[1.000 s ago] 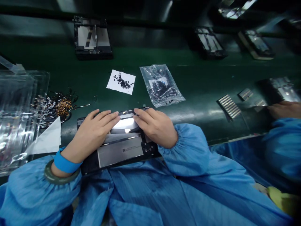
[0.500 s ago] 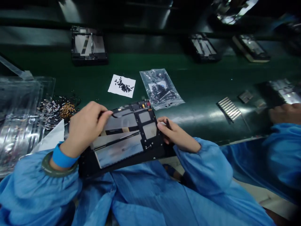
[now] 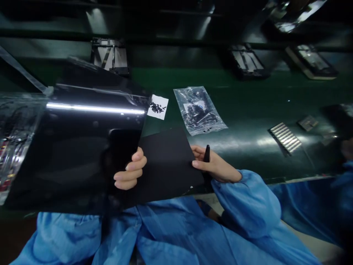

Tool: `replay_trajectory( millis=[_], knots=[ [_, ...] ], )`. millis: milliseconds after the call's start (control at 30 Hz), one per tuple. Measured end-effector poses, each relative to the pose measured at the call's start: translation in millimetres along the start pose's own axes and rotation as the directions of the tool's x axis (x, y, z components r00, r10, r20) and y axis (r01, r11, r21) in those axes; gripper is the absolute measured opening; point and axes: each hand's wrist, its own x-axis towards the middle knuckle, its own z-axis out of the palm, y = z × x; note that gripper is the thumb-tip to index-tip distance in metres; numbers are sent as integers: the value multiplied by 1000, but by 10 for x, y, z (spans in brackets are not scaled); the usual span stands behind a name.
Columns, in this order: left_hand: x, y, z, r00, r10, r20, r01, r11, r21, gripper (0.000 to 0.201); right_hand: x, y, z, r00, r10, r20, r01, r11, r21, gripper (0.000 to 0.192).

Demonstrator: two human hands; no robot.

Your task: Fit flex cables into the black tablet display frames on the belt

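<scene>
My left hand [image 3: 131, 169] grips the edge of a large glossy black panel [image 3: 79, 147], raised and tilted toward me, its shiny face reflecting a strip of light. Only the fingers show; the rest of the hand is hidden behind the panel. Beside it to the right is a matte black sheet [image 3: 168, 162]; I cannot tell whether it is part of the panel. My right hand [image 3: 213, 165] rests its fingertips on that sheet's right edge and holds a thin black tool [image 3: 206, 152] between its fingers.
On the green belt [image 3: 248, 99] lie a white paper with small black parts [image 3: 157, 106], a clear bag of parts [image 3: 199, 109] and ribbed metal strips [image 3: 284, 136]. Open device frames [image 3: 110, 55] [image 3: 246, 60] sit further back. A clear tray [image 3: 13, 129] is at left. Another person's blue sleeve [image 3: 340, 195] is at right.
The panel, lying flat with its inner parts up a second ago, has been lifted and turned over; its glossy face now points at me. My right hand moved to the right edge.
</scene>
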Motion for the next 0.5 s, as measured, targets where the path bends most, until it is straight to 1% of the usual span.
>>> replay_trajectory(
  millis=[67, 100, 167, 233, 267, 333, 400, 500],
  knots=[
    [-52, 30, 139, 1000, -6, 7, 7, 992, -127, 41, 1, -12, -11, 999, 1, 52, 0, 1000, -12, 60],
    [-74, 55, 190, 999, -2, 42, 9, 984, -179, 40, 1, -16, -17, 998, -1, 70, 2, 1000, -13, 61],
    [-96, 99, 233, 984, -2, 177, 48, 965, -256, 34, 1, -18, -29, 996, -3, 90, 4, 1000, -12, 66],
    [-75, 107, 198, 944, -2, 329, 97, 957, -274, 29, 2, -9, -40, 995, 1, 102, 1, 1000, -15, 72],
    [-51, 97, 164, 928, -2, 372, 108, 958, -264, 28, 1, -2, -45, 994, 2, 106, 0, 1000, -16, 74],
    [6, 63, 90, 908, -19, 419, 125, 966, -228, 31, -1, 11, -57, 994, -3, 113, 5, 1000, -20, 76],
    [49, 41, 41, 897, -32, 441, 141, 966, -217, 31, -4, 18, -70, 992, -22, 126, 25, 999, -21, 77],
    [56, 51, 27, 883, -35, 468, 166, 956, -241, 28, -11, 5, -93, 984, -50, 170, 59, 997, -46, 78]
  ],
)
